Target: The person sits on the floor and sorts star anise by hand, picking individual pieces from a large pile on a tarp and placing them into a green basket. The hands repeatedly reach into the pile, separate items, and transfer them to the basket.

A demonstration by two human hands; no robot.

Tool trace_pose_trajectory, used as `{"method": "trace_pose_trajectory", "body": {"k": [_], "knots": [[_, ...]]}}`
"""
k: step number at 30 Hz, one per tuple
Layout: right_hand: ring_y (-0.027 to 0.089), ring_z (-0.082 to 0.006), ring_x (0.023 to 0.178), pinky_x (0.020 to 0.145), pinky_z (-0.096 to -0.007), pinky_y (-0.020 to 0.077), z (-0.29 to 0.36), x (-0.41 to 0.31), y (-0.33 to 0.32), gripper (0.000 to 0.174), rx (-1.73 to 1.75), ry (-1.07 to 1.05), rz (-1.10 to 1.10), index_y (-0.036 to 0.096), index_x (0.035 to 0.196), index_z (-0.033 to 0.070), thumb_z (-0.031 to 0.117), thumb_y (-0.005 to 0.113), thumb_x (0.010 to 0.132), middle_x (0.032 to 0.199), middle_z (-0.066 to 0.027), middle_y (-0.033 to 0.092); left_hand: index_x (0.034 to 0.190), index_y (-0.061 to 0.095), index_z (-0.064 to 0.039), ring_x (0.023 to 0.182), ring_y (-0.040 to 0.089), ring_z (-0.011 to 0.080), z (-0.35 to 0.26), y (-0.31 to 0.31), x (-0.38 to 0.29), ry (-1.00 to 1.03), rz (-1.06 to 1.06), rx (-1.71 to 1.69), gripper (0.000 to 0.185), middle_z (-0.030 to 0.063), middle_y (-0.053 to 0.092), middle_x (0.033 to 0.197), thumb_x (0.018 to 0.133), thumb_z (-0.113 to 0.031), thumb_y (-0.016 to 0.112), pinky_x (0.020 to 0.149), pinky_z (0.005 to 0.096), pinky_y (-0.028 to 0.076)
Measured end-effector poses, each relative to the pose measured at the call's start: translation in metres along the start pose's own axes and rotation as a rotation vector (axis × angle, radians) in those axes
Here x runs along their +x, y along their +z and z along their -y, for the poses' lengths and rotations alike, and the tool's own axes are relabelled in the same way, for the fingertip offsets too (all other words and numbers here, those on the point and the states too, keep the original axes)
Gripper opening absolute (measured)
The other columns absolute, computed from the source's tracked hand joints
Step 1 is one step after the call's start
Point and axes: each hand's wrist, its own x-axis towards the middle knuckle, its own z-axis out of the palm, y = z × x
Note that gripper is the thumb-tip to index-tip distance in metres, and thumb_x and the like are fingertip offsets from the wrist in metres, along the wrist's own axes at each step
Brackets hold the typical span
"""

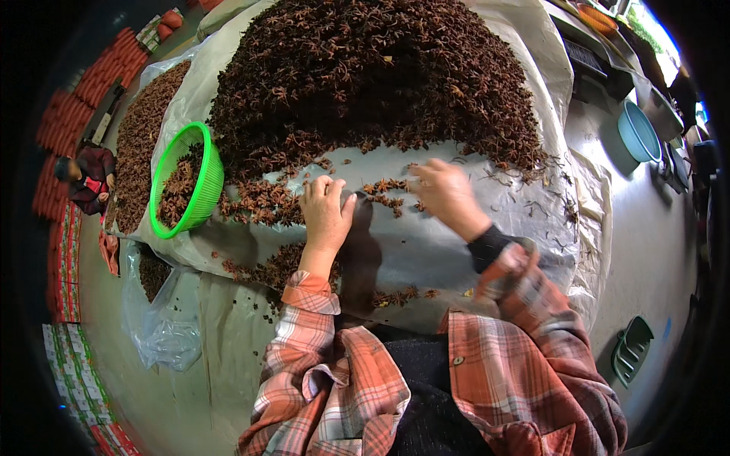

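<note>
A large heap of dried star anise [365,74] covers the far part of a plastic-sheeted table [433,262]. My left hand [327,214] is low over the sheet, fingers bent down at the right end of a strip of loose star anise [259,205]. Its fingertips are partly hidden. To the right, my right hand [447,194] is blurred beside a few scattered star anise pods [385,185], and what its fingers hold cannot be made out. Left of my hands, a bright green plastic basket [214,176] tilts on the sheet with star anise inside.
More star anise [279,271] lies along the near edge. Small stems [533,208] are strewn at right. Another heap [145,148] lies at left, with a person [91,176] beside it. A clear plastic bag [171,336] rests on the floor; a blue basin [639,131] is at right.
</note>
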Motion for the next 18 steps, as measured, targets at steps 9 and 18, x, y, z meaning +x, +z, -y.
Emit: {"method": "trace_pose_trajectory", "body": {"k": [9, 18], "knots": [[0.064, -0.0314, 0.090, 0.080, -0.0429, 0.0477, 0.041, 0.045, 0.064, 0.017, 0.364, -0.137, 0.067, 0.070, 0.090, 0.005, 0.022, 0.068, 0.085, 0.093, -0.0098, 0.067, 0.122, 0.060, -0.003, 0.113, 0.054, 0.0309, 0.007, -0.015, -0.011, -0.148, 0.059, -0.213, 0.040, 0.0125, 0.058, 0.116, 0.085, -0.010, 0.072, 0.098, 0.0452, 0.043], [0.058, -0.0232, 0.071, 0.065, -0.0383, 0.0433, 0.002, -0.065, -0.057, 0.012, 0.129, -0.011, -0.531, 0.064, 0.084, 0.009, 0.002, 0.067, 0.075, 0.080, -0.0059, 0.058, 0.105, 0.063, -0.002, 0.080, 0.059, 0.0152, -0.068, -0.014, -0.005, -0.051, 0.240, -0.611, 0.015, 0.0063, 0.062, 0.095, 0.097, -0.015, 0.064, 0.070, 0.0311, 0.048]]}}
